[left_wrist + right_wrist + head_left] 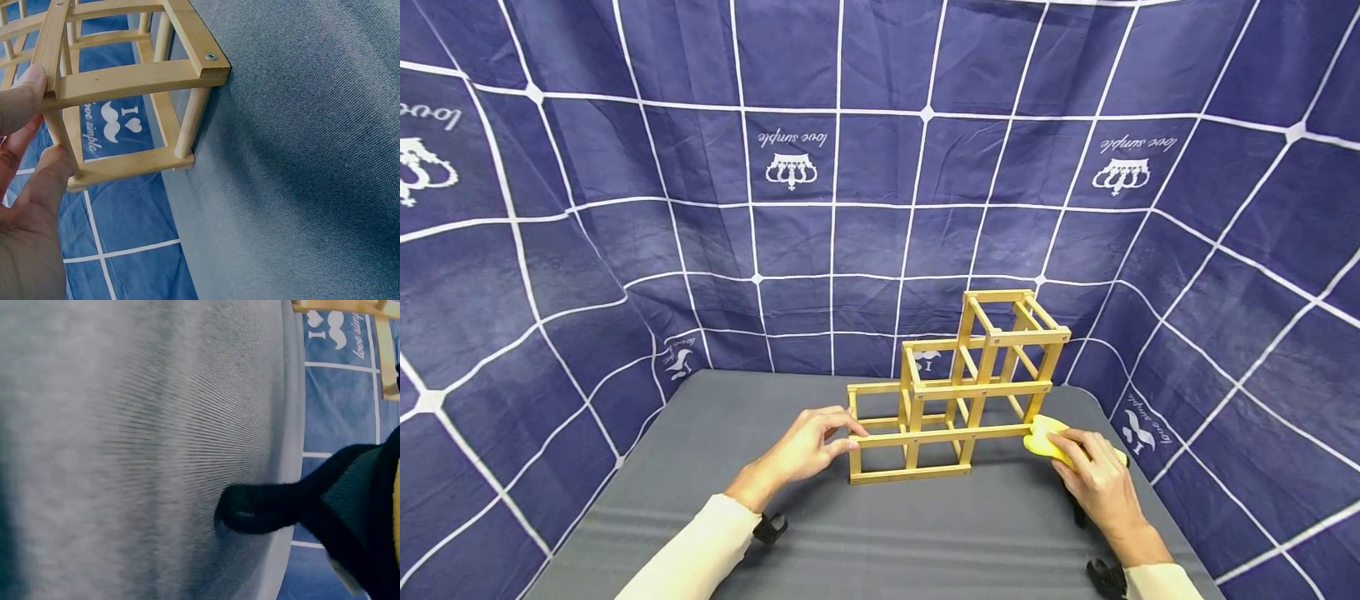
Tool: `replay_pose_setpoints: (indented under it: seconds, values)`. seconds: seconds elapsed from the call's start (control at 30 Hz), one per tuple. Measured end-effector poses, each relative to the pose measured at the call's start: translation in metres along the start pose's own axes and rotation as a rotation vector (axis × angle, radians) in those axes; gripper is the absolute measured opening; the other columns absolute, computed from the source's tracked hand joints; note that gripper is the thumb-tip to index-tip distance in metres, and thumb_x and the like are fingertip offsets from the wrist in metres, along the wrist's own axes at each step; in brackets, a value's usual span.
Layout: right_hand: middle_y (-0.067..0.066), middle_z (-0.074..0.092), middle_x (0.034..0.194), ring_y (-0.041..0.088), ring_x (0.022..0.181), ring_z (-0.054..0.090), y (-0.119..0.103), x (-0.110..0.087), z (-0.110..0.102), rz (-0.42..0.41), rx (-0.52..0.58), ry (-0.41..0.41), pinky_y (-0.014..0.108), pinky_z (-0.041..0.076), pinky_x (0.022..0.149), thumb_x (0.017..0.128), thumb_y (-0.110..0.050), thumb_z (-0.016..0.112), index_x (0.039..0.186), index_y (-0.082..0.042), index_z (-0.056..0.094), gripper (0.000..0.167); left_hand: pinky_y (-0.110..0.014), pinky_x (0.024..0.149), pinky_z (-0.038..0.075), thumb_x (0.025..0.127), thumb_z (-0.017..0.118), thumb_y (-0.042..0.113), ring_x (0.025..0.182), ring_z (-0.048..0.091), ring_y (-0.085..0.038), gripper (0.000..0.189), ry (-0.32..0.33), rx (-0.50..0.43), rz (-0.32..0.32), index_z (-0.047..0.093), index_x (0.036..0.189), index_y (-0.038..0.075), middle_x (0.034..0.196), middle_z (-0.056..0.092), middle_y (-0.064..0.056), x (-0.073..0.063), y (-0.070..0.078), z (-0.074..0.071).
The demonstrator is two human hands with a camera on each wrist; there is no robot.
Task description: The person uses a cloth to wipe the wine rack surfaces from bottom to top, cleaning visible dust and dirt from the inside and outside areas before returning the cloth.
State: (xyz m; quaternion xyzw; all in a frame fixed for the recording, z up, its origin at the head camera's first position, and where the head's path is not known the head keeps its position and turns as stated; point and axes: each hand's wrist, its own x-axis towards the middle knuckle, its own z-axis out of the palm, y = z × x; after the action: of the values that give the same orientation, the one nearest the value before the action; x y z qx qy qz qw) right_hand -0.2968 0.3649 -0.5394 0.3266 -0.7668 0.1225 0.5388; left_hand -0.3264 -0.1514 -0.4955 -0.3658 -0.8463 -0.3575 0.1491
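Observation:
A stepped, light wooden rack [985, 389] of flat slats and round dowels stands on the grey surface. At its lower left corner, my left hand [808, 442] pinches the frame; in the left wrist view the thumb lies on a slat and a finger touches the dowel [59, 134] below it. My right hand [1097, 475] grips a yellow soft pad [1041, 437], held against the right end of the long lower slat. A black strap [262, 509] hangs beneath the pad in the right wrist view, where the right fingers are out of frame.
Blue curtain fabric [880, 242] with white grid lines encloses the back and both sides. The grey padded surface [760, 417] extends beneath the rack and toward me. Black wrist bands sit at my left wrist [770, 527] and right wrist [1107, 577].

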Motion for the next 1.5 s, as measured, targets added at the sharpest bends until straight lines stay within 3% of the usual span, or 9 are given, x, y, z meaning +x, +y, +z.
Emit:
replay_pose_setpoints:
  seconds: [0.2,0.47,0.63,0.8,1.0,1.07,1.2,1.33,1.5]
  values:
    - [0.019,0.079,0.101,0.034,0.081,0.069,-0.015,0.005,0.001,-0.027,0.002,0.085,0.045,0.051,0.078,0.124,-0.042,0.058,0.113,0.003,0.086,0.054,-0.018,0.071,0.042,0.099,0.091,0.007,0.077,0.058,-0.019,0.020,-0.017,-0.004,-0.029,0.089,0.112,0.022,0.099,0.074,0.004,0.001,0.002,0.000]
    - [0.018,0.077,0.094,0.031,0.076,0.068,-0.054,0.040,0.009,-0.144,0.104,0.197,0.041,0.053,0.075,0.121,-0.032,0.068,0.104,0.005,0.085,0.044,-0.017,0.069,0.043,0.098,0.093,0.008,0.072,0.056,-0.022,0.019,-0.005,-0.014,-0.002,0.088,0.111,0.020,0.098,0.075,0.004,0.002,-0.001,0.004]
    - [0.019,0.081,0.102,0.033,0.086,0.076,-0.081,0.077,0.033,-0.294,0.192,0.160,0.042,0.060,0.082,0.120,-0.020,0.068,0.111,0.004,0.086,0.031,-0.019,0.068,0.044,0.095,0.095,0.006,0.075,0.056,-0.014,0.021,0.023,-0.016,0.000,0.089,0.109,0.021,0.097,0.075,0.004,0.000,-0.003,0.003]
    - [0.015,0.085,0.113,0.031,0.096,0.080,-0.105,0.109,0.064,-0.397,0.153,0.124,0.043,0.066,0.085,0.120,-0.014,0.065,0.124,-0.003,0.087,0.025,-0.017,0.070,0.043,0.096,0.094,0.007,0.079,0.058,-0.009,0.021,0.023,-0.012,-0.001,0.089,0.110,0.022,0.096,0.075,0.004,-0.001,-0.002,0.001]
    - [0.010,0.085,0.120,0.028,0.103,0.079,-0.120,0.120,0.085,-0.326,0.122,0.048,0.042,0.066,0.089,0.122,-0.017,0.062,0.133,-0.006,0.085,0.028,-0.018,0.069,0.045,0.099,0.092,0.008,0.081,0.064,-0.019,0.018,-0.005,-0.011,0.021,0.089,0.113,0.019,0.092,0.072,0.003,0.001,-0.001,0.001]
    - [0.009,0.084,0.121,0.027,0.104,0.079,-0.121,0.116,0.087,-0.282,0.156,0.007,0.042,0.066,0.090,0.120,-0.014,0.065,0.135,-0.006,0.084,0.026,-0.022,0.070,0.049,0.099,0.092,0.008,0.094,0.072,-0.018,0.019,-0.007,-0.015,0.014,0.089,0.112,0.020,0.094,0.073,0.005,0.001,-0.001,0.002]
    - [0.007,0.083,0.124,0.024,0.107,0.078,-0.123,0.107,0.086,-0.183,0.222,-0.112,0.042,0.066,0.093,0.099,-0.006,0.087,0.136,-0.009,0.083,0.037,-0.023,0.072,0.050,0.099,0.092,0.008,0.100,0.071,-0.013,0.019,-0.012,-0.018,-0.008,0.089,0.112,0.021,0.094,0.072,0.006,0.000,-0.001,0.002]
    - [0.001,0.083,0.122,0.019,0.108,0.076,-0.127,0.101,0.083,-0.120,0.197,-0.243,0.037,0.065,0.091,0.077,-0.003,0.107,0.133,-0.015,0.082,0.063,-0.017,0.071,0.044,0.100,0.091,0.008,0.076,0.058,-0.019,0.019,-0.026,-0.033,-0.020,0.089,0.113,0.021,0.090,0.067,0.006,0.000,-0.002,0.003]
    - [-0.001,0.082,0.119,0.017,0.104,0.074,-0.128,0.107,0.082,-0.165,0.163,-0.251,0.035,0.064,0.086,0.070,-0.005,0.112,0.130,-0.015,0.082,0.068,-0.018,0.071,0.044,0.099,0.091,0.007,0.076,0.056,-0.018,0.019,-0.028,-0.036,-0.014,0.089,0.114,0.019,0.093,0.071,0.003,0.002,-0.002,0.002]
